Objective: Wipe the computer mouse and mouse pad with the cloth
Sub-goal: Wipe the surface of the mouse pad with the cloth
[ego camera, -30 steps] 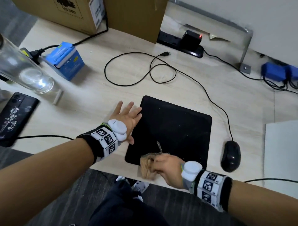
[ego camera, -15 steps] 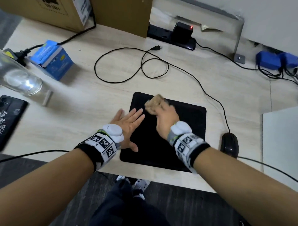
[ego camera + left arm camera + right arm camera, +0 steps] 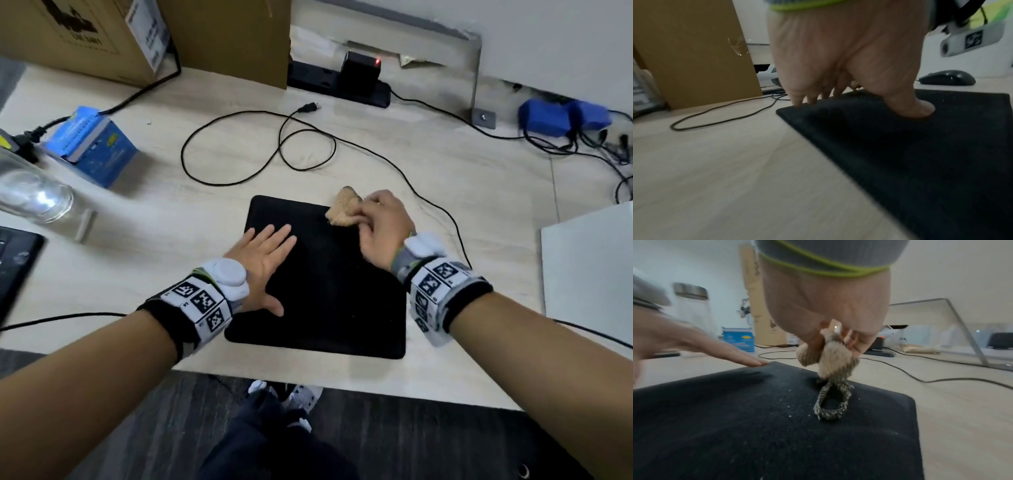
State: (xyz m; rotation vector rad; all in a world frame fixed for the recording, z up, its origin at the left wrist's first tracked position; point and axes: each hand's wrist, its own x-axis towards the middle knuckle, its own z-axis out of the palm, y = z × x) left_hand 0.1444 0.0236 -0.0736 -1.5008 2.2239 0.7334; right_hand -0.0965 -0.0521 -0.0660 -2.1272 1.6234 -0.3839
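A black mouse pad lies near the desk's front edge. My left hand rests flat on its left part, fingers straight, thumb pressing the pad in the left wrist view. My right hand grips a bunched tan cloth at the pad's far right corner. In the right wrist view the cloth hangs from the fingers and its woven loop touches the pad, which shows pale specks. The black mouse sits right of the pad; my right wrist hides it in the head view.
The mouse's cable loops across the desk behind the pad. A cardboard box and power strip stand at the back. A blue box, glass jar and phone are left. A white panel lies right.
My right hand has carried the cloth from the pad's front edge up to its far edge, then right to the far right corner. My left hand stays flat on the pad.
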